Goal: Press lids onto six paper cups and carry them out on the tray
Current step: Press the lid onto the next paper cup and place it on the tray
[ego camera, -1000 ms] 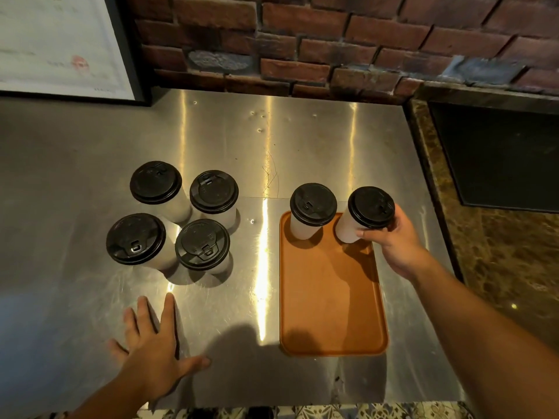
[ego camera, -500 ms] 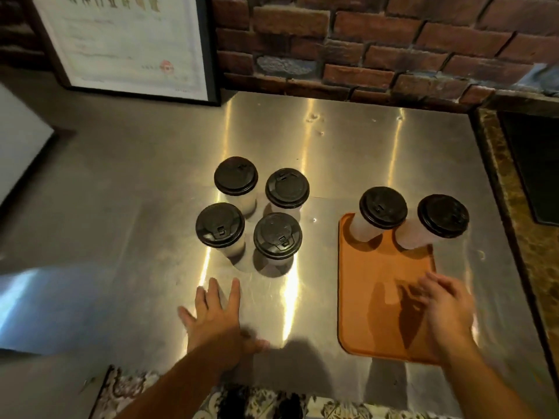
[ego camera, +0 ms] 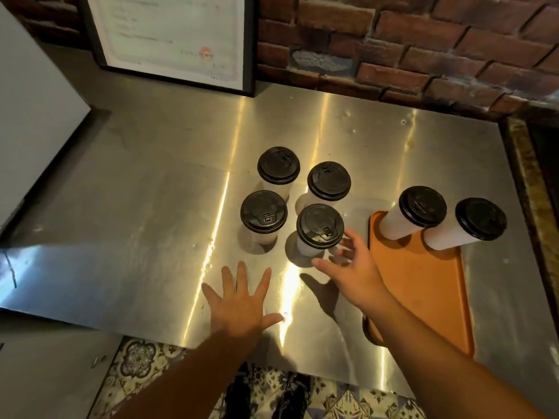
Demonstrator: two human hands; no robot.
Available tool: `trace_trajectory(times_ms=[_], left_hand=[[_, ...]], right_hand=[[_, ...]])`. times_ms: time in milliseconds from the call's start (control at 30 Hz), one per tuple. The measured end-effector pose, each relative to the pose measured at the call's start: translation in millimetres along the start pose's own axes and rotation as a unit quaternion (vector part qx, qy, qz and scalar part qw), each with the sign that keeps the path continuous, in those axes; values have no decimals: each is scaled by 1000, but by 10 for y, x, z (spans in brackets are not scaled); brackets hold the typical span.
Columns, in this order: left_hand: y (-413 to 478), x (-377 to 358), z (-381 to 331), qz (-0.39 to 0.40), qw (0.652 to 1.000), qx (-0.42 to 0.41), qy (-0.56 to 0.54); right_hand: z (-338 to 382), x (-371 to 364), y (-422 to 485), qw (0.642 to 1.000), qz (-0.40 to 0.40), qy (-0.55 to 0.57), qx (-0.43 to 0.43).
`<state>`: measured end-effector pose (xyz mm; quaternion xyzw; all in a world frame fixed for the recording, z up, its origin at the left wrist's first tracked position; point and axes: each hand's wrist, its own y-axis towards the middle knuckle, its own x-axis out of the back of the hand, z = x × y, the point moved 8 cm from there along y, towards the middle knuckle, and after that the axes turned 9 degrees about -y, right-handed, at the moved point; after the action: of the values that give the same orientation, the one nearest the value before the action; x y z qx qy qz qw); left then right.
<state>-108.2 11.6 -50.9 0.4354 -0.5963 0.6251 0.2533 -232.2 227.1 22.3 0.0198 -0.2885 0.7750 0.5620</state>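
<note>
- Lower middle of the frame: the left hand (ego camera: 239,300) lies flat on the steel bench (ego camera: 136,225), palm down, fingers straight and spread; it holds nothing.
- Just up and right of it, the right hand (ego camera: 354,272) is empty too; its fingers are parted and loosely curved, cupped toward the near-right cup (ego camera: 320,226); whether they touch it I cannot tell.
- That cup stands upright with its lid on, long axis vertical, up-left of the right hand; the right hand is plainly the nearer, so the next grasp looks like a side wrap below the lid, then a carry rightward.
- Behind stand the near-left cup (ego camera: 263,211), far-right cup (ego camera: 329,181) and far-left cup (ego camera: 278,165); all are lidded, close but apart.
- Right of centre, the orange tray (ego camera: 423,297) runs lengthwise up the frame; the left tray cup (ego camera: 422,206) and right tray cup (ego camera: 481,219) stand lidded at its far end; by my reading, lids are done and two of six are loaded.
- Top of frame: a framed sheet (ego camera: 175,40) leans on the brick wall (ego camera: 423,40).
</note>
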Motion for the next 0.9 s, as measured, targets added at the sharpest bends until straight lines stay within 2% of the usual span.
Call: trace_trajectory(times_ms=[233,367,900], left_hand=[[114,-190,117,-8,996,-15,-82],[64,-154,65,-58,995,-49,-62],[76,-164,51,-35,998,-29,-40]], right_hand=[[173,-26,221,999,6,-11,42],[226,-11,235,998,11,-9,57],[199,27,249,998,-13,7,58]])
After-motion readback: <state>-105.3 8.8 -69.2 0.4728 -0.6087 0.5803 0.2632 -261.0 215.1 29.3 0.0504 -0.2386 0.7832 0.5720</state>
